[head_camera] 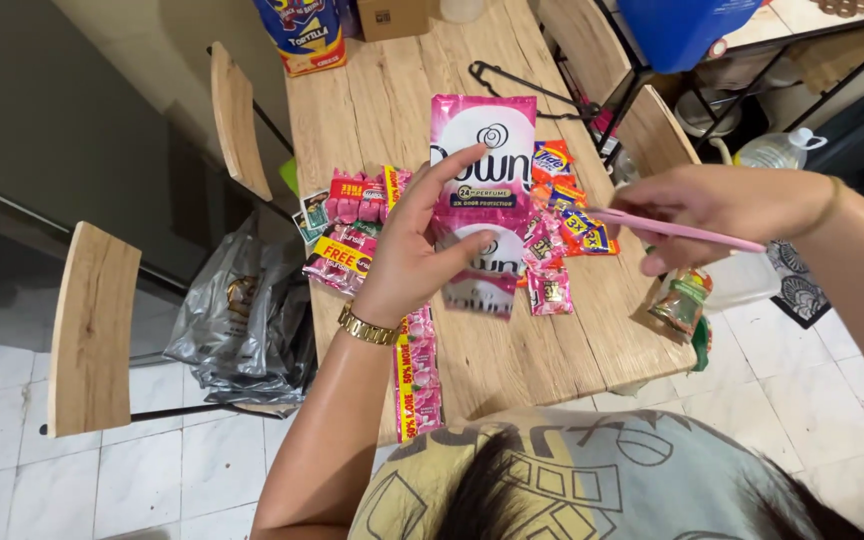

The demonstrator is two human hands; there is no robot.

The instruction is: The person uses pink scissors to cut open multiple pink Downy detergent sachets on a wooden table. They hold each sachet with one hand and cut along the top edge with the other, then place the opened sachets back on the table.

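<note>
Now I see my left hand [414,250] with fingers [467,160] pinching a strip of pink sachets [482,150] above the counter [532,350]; my right hand [717,205] pinches a pink stick [682,232], with more sachet strips [352,230] lying below.

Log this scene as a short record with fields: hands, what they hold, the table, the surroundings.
left hand: lifted over the table, fingers on a strip of pink sachets
right hand: holds a thin pink tool; its kind cannot be told
wrists: gold watch on the left, a thin band on the right
wooden table: more pink sachet strips, orange and blue sachets, a snack bag, a black hanger
surroundings: wooden chairs, grey plastic bag, white tiled floor
</note>
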